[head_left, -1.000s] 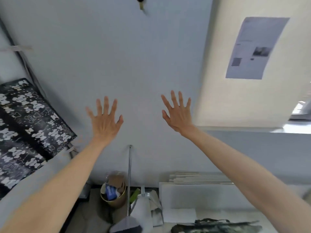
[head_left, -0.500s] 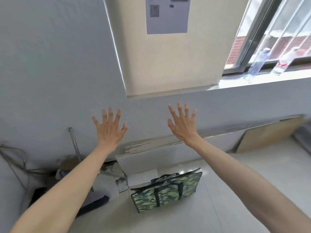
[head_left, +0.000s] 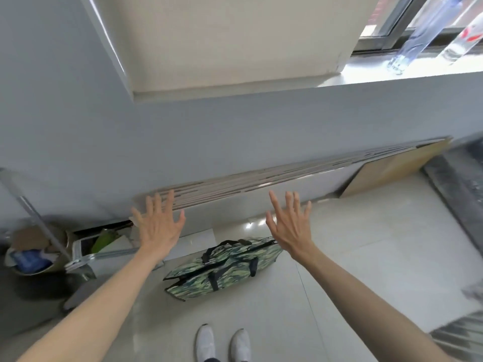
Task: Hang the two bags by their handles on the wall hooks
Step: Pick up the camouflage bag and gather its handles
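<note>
A green camouflage bag (head_left: 224, 267) with black handles stands on the pale tiled floor, just in front of my white shoes (head_left: 222, 343). My left hand (head_left: 159, 226) is stretched out above and to the left of the bag, fingers spread, holding nothing. Above the bag's right end, my right hand (head_left: 290, 228) is also spread wide and empty. Neither hand touches the bag. No wall hook and no second bag is in view.
Flat boards (head_left: 287, 176) lean along the grey wall behind the bag. A round bin (head_left: 34, 252) with rubbish and a metal-framed item (head_left: 86, 259) sit at the left. Two plastic bottles (head_left: 418, 35) stand on the windowsill at the top right.
My view has swung down and right from the wall with the hook to the floor. The camouflage bag and my shoes have come into sight. Both hands stay spread and empty.
</note>
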